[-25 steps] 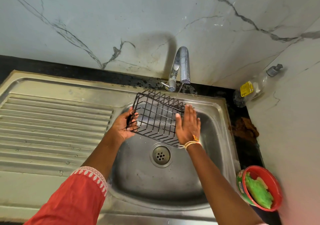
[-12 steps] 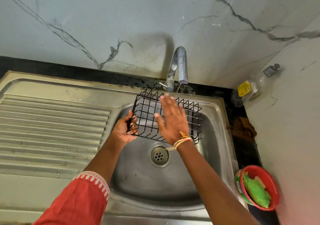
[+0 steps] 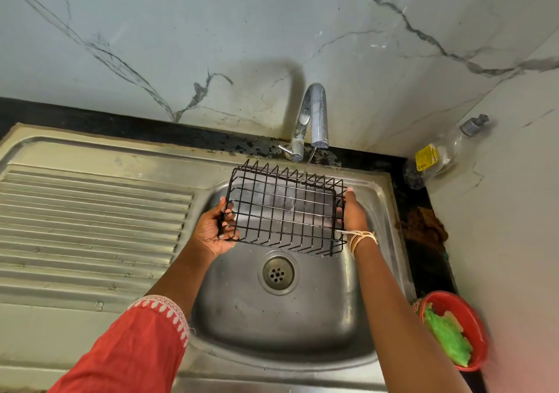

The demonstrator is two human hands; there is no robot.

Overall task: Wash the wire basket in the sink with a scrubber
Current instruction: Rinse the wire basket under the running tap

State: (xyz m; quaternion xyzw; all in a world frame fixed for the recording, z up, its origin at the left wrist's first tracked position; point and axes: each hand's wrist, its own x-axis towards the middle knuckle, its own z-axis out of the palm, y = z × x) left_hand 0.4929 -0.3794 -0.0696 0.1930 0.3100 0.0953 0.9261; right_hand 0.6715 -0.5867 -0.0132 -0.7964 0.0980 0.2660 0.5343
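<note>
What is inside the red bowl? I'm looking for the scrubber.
The red bowl at the sink's right edge holds a green scrubber beside a paler piece. Whatever lies beneath them is covered.

Both hands, left hand [image 3: 213, 230] and right hand [image 3: 352, 212], hold the wire basket [image 3: 286, 212] (black) over the sink [image 3: 272, 326] under the tap [image 3: 314, 120].
</note>
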